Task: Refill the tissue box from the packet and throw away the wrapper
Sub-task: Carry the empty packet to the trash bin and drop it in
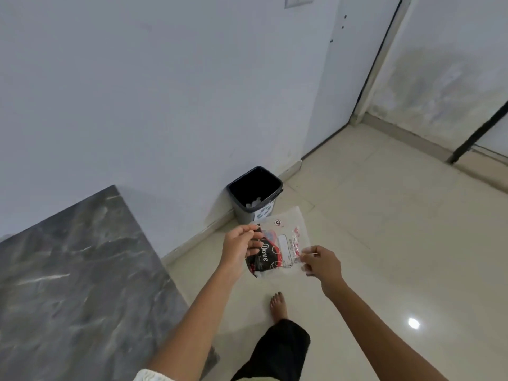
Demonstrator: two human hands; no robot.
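Between the two raised hands hangs the wrapper [277,244], a flattened, see-through plastic packet with a black and red printed panel. The left hand [239,244] pinches its near-left edge, fingers curled over the dark print, while the right hand [321,263] pinches the clear right edge between thumb and fingertips, so the plastic is stretched between them. Just beyond the hands, on the pale tiled floor [384,229] against the wall [137,105], stands a small bin [254,193] with a black liner and some crumpled white stuff at its bottom. Left of the left hand lies the grey marbled tabletop [77,270]. Below the hands a bare foot [279,305] rests on the tiles.
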